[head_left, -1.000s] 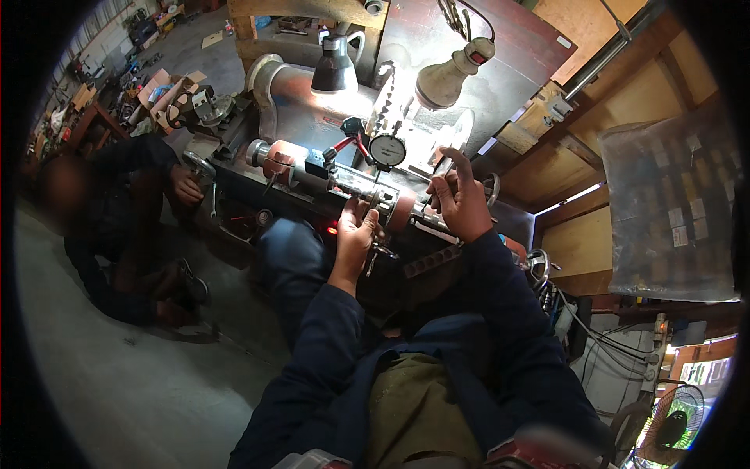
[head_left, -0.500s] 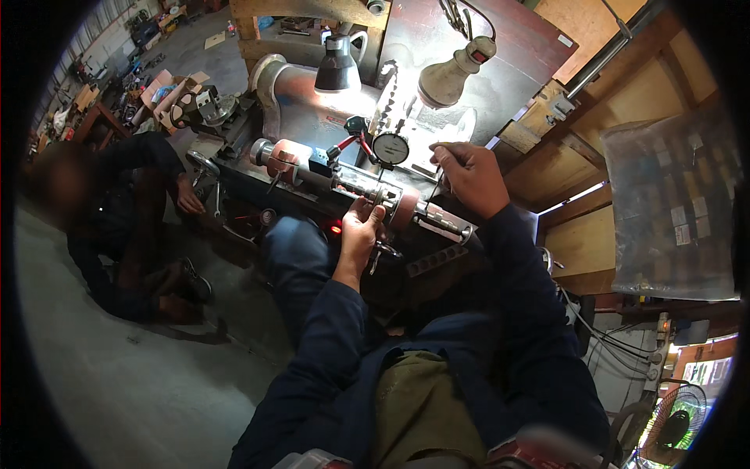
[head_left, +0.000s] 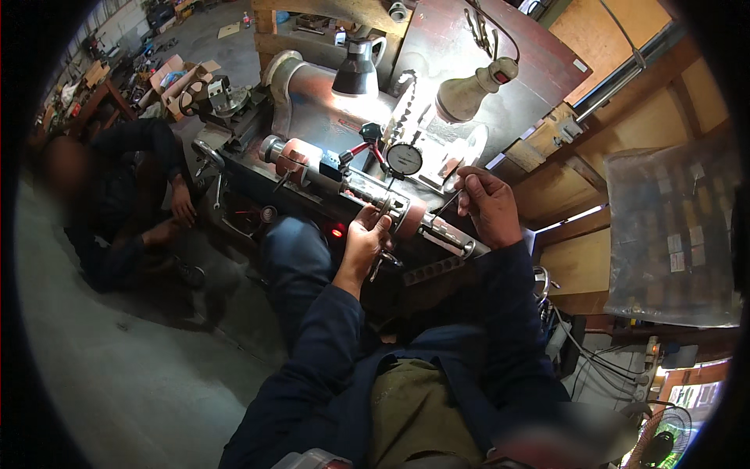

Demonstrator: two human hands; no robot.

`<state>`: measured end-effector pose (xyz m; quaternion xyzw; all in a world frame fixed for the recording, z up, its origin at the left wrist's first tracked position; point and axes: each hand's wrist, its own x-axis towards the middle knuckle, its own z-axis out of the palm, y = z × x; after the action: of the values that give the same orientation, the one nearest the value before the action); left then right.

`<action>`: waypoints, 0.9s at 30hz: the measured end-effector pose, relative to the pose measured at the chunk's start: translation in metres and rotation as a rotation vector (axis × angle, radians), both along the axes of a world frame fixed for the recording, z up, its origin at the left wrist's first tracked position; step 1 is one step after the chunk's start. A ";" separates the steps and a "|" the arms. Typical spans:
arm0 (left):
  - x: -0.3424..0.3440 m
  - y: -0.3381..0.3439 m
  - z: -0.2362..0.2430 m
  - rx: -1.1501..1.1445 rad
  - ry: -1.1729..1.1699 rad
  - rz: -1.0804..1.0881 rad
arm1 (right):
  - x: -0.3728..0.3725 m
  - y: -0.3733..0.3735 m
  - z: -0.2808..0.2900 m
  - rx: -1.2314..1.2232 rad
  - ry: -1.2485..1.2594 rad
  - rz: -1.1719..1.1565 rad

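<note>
My left hand (head_left: 362, 248) is closed around a metal fitting (head_left: 386, 208) on a horizontal shaft (head_left: 358, 190), beside a pink collar (head_left: 412, 220). A second pink collar (head_left: 294, 162) is farther left on the shaft. My right hand (head_left: 491, 213), to the right of the shaft's middle, pinches a thin dark rod (head_left: 448, 205) that angles down toward the shaft. A round dial indicator (head_left: 405, 159) on a red jointed arm stands just above the shaft. Where the rod's tip meets the work is too small to make out.
Two work lamps (head_left: 355, 69) (head_left: 461, 100) hang over the metal bench. A holed metal block (head_left: 433, 269) lies below the shaft. Another person (head_left: 101, 203) crouches at left. Cluttered boxes (head_left: 172, 86) lie behind; a plastic-covered panel (head_left: 672, 227) and fan (head_left: 660, 438) are at right.
The view has shifted slightly, moving the bench down and right in the picture. My right hand has lowered and changed its pinch on the rod. The other person's hands have moved closer together.
</note>
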<state>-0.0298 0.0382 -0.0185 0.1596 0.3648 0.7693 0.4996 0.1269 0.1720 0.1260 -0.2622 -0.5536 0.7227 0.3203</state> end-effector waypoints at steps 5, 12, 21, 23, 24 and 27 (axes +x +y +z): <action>0.000 0.003 -0.005 0.016 -0.050 -0.007 | -0.001 0.018 0.000 0.480 -0.247 0.019; -0.002 -0.001 0.004 -0.021 -0.046 -0.058 | -0.001 0.019 0.010 0.928 -0.382 -0.079; 0.000 0.001 0.001 0.024 -0.114 -0.069 | -0.006 -0.001 -0.007 0.874 -0.407 -0.323; 0.000 0.000 0.003 0.006 -0.193 -0.121 | -0.013 -0.006 -0.009 0.506 -0.211 -0.120; 0.002 0.000 0.002 0.005 -0.193 -0.122 | -0.011 -0.006 -0.011 0.506 -0.212 -0.121; 0.003 0.000 0.001 0.038 -0.272 -0.114 | -0.008 -0.013 -0.022 0.501 -0.259 0.007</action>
<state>-0.0270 0.0379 -0.0176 0.0838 0.2696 0.7610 0.5841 0.1187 0.1592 0.1036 -0.2631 -0.7520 0.5251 0.2991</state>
